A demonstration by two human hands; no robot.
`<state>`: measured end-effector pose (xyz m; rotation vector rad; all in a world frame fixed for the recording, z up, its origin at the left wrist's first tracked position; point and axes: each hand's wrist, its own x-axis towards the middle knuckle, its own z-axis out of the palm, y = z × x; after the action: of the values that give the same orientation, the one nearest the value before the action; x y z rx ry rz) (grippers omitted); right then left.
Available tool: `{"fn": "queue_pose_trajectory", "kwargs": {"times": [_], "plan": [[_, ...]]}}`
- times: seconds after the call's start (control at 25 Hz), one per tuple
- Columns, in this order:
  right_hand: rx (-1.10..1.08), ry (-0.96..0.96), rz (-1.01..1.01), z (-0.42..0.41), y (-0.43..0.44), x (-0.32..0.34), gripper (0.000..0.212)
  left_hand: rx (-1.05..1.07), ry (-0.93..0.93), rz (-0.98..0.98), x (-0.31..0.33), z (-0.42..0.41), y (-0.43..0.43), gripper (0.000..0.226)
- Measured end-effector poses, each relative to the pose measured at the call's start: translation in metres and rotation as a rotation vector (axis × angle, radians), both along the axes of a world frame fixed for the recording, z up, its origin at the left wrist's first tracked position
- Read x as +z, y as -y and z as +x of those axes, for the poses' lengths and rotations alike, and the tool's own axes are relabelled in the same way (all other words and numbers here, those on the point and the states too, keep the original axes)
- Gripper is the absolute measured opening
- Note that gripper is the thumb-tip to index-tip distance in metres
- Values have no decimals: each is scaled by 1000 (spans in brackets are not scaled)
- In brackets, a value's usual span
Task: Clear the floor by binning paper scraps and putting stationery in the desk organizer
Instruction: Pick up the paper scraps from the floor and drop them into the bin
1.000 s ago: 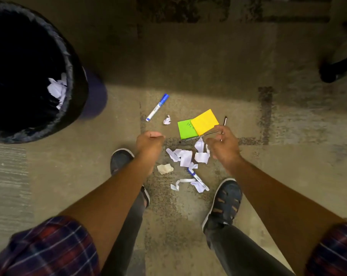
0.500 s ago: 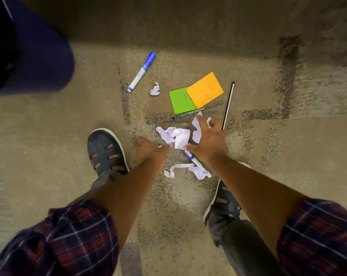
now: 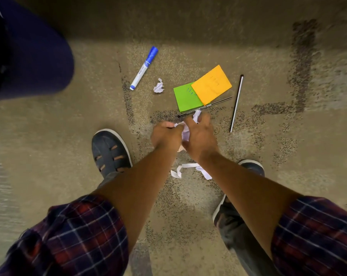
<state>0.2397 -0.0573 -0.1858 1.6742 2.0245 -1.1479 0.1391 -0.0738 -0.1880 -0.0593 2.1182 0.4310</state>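
Observation:
My left hand (image 3: 165, 136) and my right hand (image 3: 201, 136) meet low over the carpet, both closed around a bunch of white paper scraps (image 3: 185, 130) between them. More scraps, a torn strip (image 3: 185, 169), lie just behind the hands. One crumpled scrap (image 3: 158, 86) sits apart further out. A blue-capped white marker (image 3: 143, 68) lies at the far left. A green sticky pad (image 3: 186, 98) and an orange sticky pad (image 3: 211, 84) overlap, with a dark pen (image 3: 214, 104) along their near edge. A thin black stick (image 3: 236, 102) lies to the right.
The dark blue side of the bin (image 3: 35, 56) fills the upper left corner. My two dark shoes (image 3: 108, 152) stand either side of the scraps on the beige carpet (image 3: 288, 156). No desk organizer is in view.
My hands have come together and gathered the loose white scraps between them. The second marker near my right hand is now hidden.

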Motion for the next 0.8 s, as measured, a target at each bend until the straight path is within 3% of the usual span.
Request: {"fn": "queue_pose_trajectory", "kwargs": {"times": [0.08,0.2,0.44,0.64,0.8], "plan": [[-6,-33,-46,-3,-3,2,36,31,65,-26,1,-4,1,20],[-118,-54,-127,-3,-6,9,40,106,123,-56,11,-16,2,10],[-297,-136,-91,-8,-16,64,32,213,206,7,66,-31,-9,11],[-375,-323,-31,-36,-49,143,29,287,231,201,142,-64,-32,5],[-541,-583,-275,-75,-81,214,26,387,247,334,209,-114,-50,5]]}}
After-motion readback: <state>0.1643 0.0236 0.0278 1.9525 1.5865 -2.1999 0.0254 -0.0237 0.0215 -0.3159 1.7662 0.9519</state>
